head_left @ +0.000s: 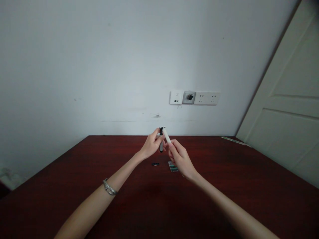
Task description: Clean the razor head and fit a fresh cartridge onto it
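My left hand [150,145] is closed around a slim black-and-grey handled object [161,146], held upright above the table, with a short, wider head at its top. What kind of object it is, I cannot make out. My right hand [181,156] grips a white stick [166,135] between thumb and fingers. The stick slants up to the left, and its tip comes close to the dark object's head; whether they touch is unclear. Below the hands lies a small black piece [155,164]. Partly behind my right hand is a flat pack of green cylinders [172,167], which look like batteries.
The dark red table [139,205] reaches back to a pale wall with sockets [206,98] and a black plug [190,97]. A thin, pale strip [234,141] lies at the table's back right edge, near a white panelled door [289,122].
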`<state>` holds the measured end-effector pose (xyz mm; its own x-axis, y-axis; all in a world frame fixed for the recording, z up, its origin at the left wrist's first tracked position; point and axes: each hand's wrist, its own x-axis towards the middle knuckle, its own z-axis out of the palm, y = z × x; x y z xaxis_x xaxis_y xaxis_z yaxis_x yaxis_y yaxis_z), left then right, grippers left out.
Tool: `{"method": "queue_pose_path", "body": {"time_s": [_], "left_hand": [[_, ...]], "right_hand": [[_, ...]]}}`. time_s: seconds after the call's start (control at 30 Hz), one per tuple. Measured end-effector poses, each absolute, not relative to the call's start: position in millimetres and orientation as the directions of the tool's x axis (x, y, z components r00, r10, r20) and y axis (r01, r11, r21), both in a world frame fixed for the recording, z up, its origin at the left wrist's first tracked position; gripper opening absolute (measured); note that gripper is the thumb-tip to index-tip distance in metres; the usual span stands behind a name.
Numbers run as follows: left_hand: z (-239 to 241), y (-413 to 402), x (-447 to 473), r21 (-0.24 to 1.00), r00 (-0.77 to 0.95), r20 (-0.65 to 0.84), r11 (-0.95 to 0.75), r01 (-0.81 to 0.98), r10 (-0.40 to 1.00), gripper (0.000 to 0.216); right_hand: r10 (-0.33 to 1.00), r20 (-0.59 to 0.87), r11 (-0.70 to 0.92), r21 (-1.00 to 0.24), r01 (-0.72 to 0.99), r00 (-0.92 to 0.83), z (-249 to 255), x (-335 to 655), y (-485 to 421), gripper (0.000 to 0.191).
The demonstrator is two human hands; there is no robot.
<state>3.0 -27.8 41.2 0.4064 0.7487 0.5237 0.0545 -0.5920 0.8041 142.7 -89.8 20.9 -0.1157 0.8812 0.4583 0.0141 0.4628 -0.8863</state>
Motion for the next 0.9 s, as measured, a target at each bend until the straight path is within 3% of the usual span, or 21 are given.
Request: {"method": "queue_pose_path", "body": {"time_s": [0.2, 0.5, 0.73, 0.9], "left_hand": [[37, -28, 3, 0.789, 0.466, 0.506, -0.608, 0.09, 0.726, 0.023], [33, -29, 6, 0.715, 0.437, 0.545, -0.669, 0.205, 0.716, 0.019], [31, -25, 6, 0.78, 0.394, 0.533, -0.615, 0.112, 0.748, 0.018], [31, -21, 2, 0.763, 0.433, 0.532, -0.634, 0.127, 0.727, 0.021]], "right_hand": [[0.87, 0.49, 0.485, -0.871, -0.077, -0.055, 26, 144, -93, 0.025], [0.897, 0.429, 0.408, -0.896, -0.174, -0.105, 22, 142, -87, 0.028], [0.933, 0.33, 0.292, -0.927, -0.236, -0.144, 16, 134, -93, 0.029], [0.931, 0.353, 0.318, -0.91, -0.265, -0.096, 21, 132, -98, 0.029]]}}
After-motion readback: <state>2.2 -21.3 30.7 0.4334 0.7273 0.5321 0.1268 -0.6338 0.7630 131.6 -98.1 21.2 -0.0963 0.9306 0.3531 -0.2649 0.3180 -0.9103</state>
